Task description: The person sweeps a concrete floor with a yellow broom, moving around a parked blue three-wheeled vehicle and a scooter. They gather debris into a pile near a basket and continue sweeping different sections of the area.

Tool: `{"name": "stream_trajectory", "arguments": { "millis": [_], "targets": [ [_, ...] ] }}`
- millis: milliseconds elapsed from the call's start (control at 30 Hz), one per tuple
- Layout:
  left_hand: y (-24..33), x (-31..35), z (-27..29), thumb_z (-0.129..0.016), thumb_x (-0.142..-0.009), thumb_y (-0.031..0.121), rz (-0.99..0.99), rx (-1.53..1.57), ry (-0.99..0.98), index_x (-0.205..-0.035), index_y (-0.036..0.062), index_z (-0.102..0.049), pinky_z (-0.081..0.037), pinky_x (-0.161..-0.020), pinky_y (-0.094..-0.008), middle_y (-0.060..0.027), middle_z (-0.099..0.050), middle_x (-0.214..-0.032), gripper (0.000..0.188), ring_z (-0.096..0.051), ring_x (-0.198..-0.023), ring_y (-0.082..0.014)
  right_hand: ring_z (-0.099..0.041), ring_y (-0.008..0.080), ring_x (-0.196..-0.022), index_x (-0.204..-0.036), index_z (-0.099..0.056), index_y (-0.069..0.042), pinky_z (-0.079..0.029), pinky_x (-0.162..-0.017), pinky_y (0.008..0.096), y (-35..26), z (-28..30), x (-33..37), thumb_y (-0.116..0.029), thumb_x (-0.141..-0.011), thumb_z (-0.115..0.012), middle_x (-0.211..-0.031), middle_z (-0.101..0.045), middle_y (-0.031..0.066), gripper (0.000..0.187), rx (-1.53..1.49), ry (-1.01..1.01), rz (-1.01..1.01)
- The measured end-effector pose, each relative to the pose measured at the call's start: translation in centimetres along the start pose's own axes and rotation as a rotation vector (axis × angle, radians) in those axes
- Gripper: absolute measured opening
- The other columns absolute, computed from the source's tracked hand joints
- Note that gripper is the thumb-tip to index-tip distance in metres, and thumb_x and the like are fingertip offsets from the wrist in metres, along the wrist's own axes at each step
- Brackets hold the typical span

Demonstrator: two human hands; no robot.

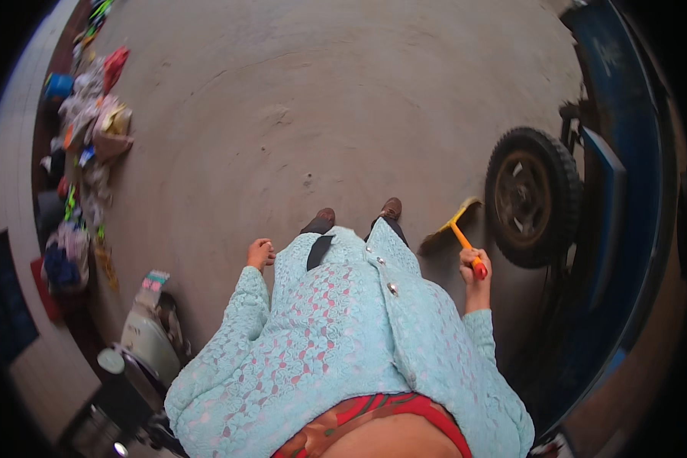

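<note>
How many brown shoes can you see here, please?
2: the left shoe and right shoe, both beyond the coat, the right nearer the orange-handled tool. More may hide in the clutter.

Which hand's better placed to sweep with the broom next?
Right, probably: the right hand grips the broom. The left hand looks empty and is across the body from it.

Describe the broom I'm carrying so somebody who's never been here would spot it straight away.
Start with the blue vehicle along the right side and find its black wheel. Just left of that wheel, the right hand grips the broom. Its orange handle and yellow head set it apart from the dark wheel.
</note>
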State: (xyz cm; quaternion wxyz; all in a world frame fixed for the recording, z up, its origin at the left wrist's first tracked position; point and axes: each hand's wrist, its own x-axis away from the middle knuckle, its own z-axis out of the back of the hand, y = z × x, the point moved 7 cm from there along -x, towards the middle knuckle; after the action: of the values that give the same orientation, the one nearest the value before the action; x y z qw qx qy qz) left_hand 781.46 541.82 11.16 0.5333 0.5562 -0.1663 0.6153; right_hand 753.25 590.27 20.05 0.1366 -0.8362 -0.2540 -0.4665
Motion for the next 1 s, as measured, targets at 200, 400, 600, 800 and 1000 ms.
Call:
{"name": "stream_trajectory", "arguments": {
  "millis": [200, 400, 600, 800, 1000],
  "targets": [
    [4.1, 7.2, -3.5, -0.047, -0.077, 0.016, -0.08, 0.113, 0.015, -0.097, 0.0032, -0.05, -0.044, -0.046, -0.0246, -0.0045, -0.054, -0.071, 0.025, -0.052, -0.055, -0.0111, -0.041, 0.0112, -0.048, -0.067, -0.038, 0.0, -0.041, -0.044, 0.0212, 2.5, -8.8, -8.7, -0.003, -0.066, -0.042, -0.056, -0.039, 0.0042, 0.005, 0.072, -0.024, -0.343],
    [12.1, 9.6, -11.6, -0.05, -0.076, 0.015, -0.444, 0.287, -0.251, -0.096, 0.0054, -0.052, -0.042, -0.048, -0.0212, -0.0025, -0.055, -0.07, 0.023, -0.052, -0.056, -0.0083, -0.043, 0.0124, -0.048, -0.072, -0.038, 0.002, -0.042, -0.044, 0.0222, 5.4, -16.0, -11.3, -0.002, -0.067, -0.04, -0.058, -0.04, 0.005, 0.006, 0.271, -0.285, -0.468],
    [19.7, 12.3, -18.1, -0.047, -0.082, 0.032, -0.429, 0.353, -0.626, -0.099, 0.0042, -0.048, -0.046, -0.054, -0.0228, -0.0042, -0.055, -0.079, 0.033, -0.053, -0.061, -0.0102, -0.045, 0.0122, -0.052, -0.071, -0.038, -0.002, -0.044, -0.05, 0.0229, 12.0, -21.6, -8.3, -0.002, -0.066, -0.042, -0.058, -0.04, 0.0044, 0.006, 0.369, -0.387, -0.551],
    [22.6, 16.6, -15.9, -0.046, -0.077, 0.049, -0.164, 0.54, -0.822, -0.102, 0.007, -0.042, -0.05, -0.053, -0.0313, -0.0093, -0.053, -0.074, 0.049, -0.055, -0.06, -0.0159, -0.053, 0.0205, -0.063, -0.071, -0.049, 0.001, -0.047, -0.059, 0.0308, 24.6, -24.6, -7.8, -0.004, -0.072, -0.047, -0.07, -0.053, 0.0085, 0.006, 1.11, -0.535, -0.445],
    [23.7, 18.4, -11.5, -0.054, -0.078, 0.018, -0.279, 0.868, -0.631, -0.093, 0.0091, -0.042, -0.049, -0.049, -0.0331, -0.0065, -0.052, -0.069, 0.021, -0.053, -0.052, -0.0147, -0.054, 0.0199, -0.078, -0.098, -0.047, -0.003, -0.045, -0.073, 0.0336, 32.6, -22.9, -5.9, -0.03, -0.081, -0.047, -0.086, -0.053, 0.0098, 0.032, 1.69, -0.771, -0.506]
  ]
}}
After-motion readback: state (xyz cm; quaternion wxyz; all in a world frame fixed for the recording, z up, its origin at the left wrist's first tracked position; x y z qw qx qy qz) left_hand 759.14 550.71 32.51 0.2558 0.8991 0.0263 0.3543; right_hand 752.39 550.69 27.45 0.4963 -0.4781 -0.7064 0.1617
